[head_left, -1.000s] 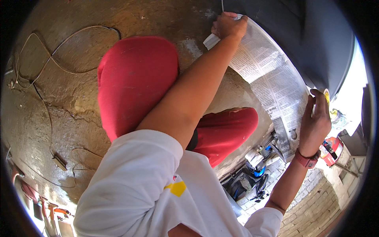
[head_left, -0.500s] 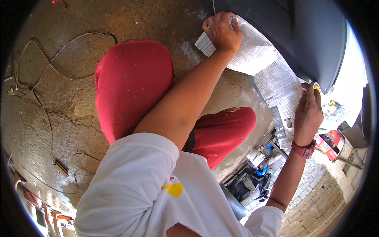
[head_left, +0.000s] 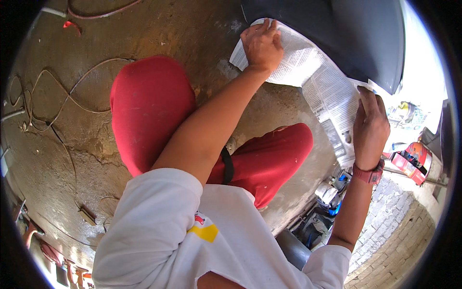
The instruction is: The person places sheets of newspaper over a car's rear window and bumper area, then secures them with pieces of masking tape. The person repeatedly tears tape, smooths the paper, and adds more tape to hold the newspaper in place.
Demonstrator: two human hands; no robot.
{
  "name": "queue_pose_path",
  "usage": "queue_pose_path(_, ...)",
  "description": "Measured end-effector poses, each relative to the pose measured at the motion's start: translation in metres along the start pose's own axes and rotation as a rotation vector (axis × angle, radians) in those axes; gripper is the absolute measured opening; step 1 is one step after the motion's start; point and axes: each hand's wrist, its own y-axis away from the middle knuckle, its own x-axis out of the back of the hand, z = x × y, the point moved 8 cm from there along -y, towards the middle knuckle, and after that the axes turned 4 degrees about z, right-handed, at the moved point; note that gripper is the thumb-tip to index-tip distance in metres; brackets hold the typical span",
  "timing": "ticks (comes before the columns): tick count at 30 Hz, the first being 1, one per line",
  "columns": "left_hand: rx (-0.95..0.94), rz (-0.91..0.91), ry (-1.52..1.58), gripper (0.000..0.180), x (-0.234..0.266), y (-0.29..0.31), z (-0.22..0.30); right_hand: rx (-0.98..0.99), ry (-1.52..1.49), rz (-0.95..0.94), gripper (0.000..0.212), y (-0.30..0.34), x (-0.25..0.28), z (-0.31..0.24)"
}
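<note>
My left hand is at the upper left end of a sheet of newspaper, its bent fingers holding the paper's top edge against a smooth dark grey panel. The sheet runs along the panel's lower edge, and its loose part hangs down on the right. At the panel's right corner, my right hand, with a red watch on the wrist, is closed at the paper's edge. A roll of tape showed in these fingers a moment ago; now the hand mostly hides it. A short pale strip shows at the fingertips.
My red-trousered knees are bent beneath my arms. A thin cable lies looped on the stained concrete floor at left. Right of me are a red container, blue and black items and brick paving.
The view has shifted a little, so the panel and paper sit further left. My right hand has turned, and the yellow-cored tape roll no longer shows clearly. My left hand stays on the paper.
</note>
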Motion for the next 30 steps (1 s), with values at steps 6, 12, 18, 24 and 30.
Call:
queue_pose_path(6, -0.098, 0.014, 0.051, 0.028, 0.011, -0.013, -0.012, -0.296, -0.865, -0.009, 0.022, 0.016, 0.004, -0.021)
queue_pose_path(12, -0.215, -0.188, -0.064, 0.03, 0.012, -0.029, -0.01, -0.342, -0.685, 0.17, 0.022, 0.017, 0.005, 0.011)
queue_pose_path(18, -0.301, -0.547, -0.314, 0.038, 0.009, -0.042, 0.008, -0.363, -0.401, 0.184, 0.021, 0.013, -0.007, 0.041)
queue_pose_path(24, -0.322, -0.8, -0.293, 0.045, 0.004, -0.04, 0.027, -0.358, -0.3, 0.207, 0.022, 0.007, -0.008, 0.05)
queue_pose_path(30, -0.412, -0.74, -0.25, 0.048, 0.007, -0.035, 0.028, -0.328, -0.246, 0.139, 0.025, 0.016, -0.026, 0.056)
